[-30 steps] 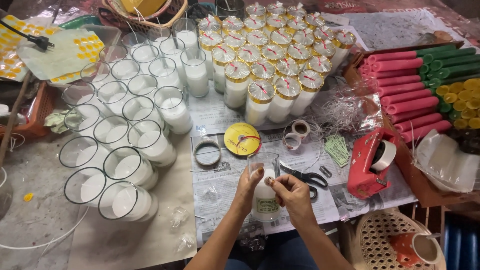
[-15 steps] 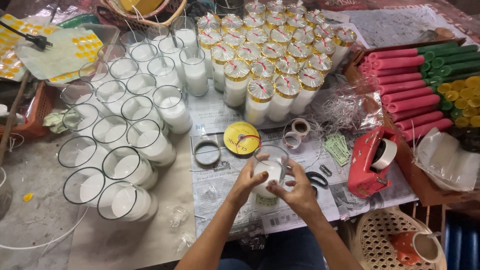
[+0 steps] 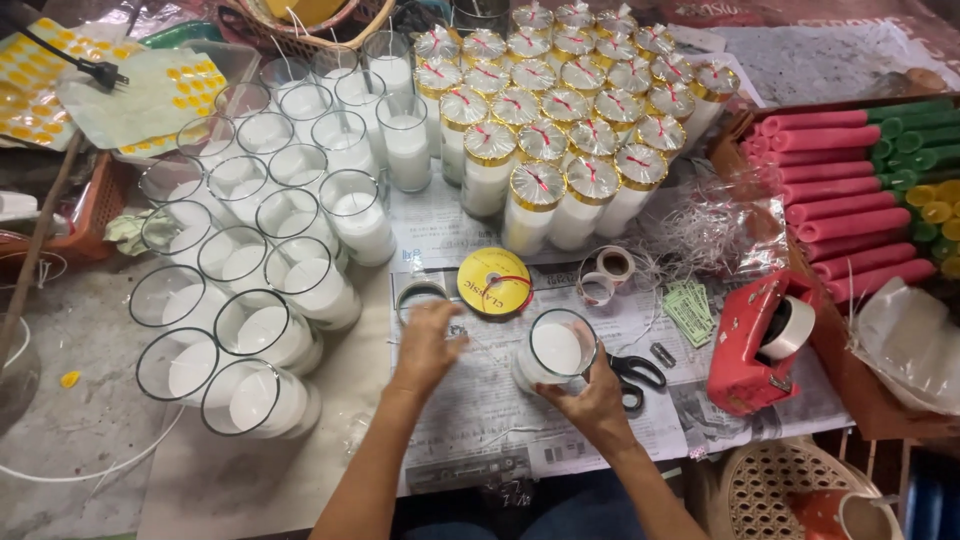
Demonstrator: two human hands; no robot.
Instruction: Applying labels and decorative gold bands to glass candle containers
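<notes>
My right hand (image 3: 592,398) grips a glass candle jar (image 3: 556,350) filled with white wax, tilted toward me over the newspaper. My left hand (image 3: 428,340) is off the jar and reaches forward-left, fingers curled down over a grey tape roll (image 3: 416,293); it is blurred and I cannot tell whether it grips anything. A yellow ribbon spool (image 3: 494,281) with red ribbon lies just beyond. Black scissors (image 3: 637,374) lie right of the jar.
Several open wax-filled glass jars (image 3: 262,240) crowd the left; several gold-foil-capped candles (image 3: 560,120) stand at the back. A red tape dispenser (image 3: 762,342), small tape rolls (image 3: 606,272), pink, green and yellow taper candles (image 3: 860,190) sit right. Sticker sheets (image 3: 150,100) lie far left.
My left hand let go of the jar and moved forward-left to the grey tape roll. The right hand tipped the jar so its mouth faces me. The view shifted slightly.
</notes>
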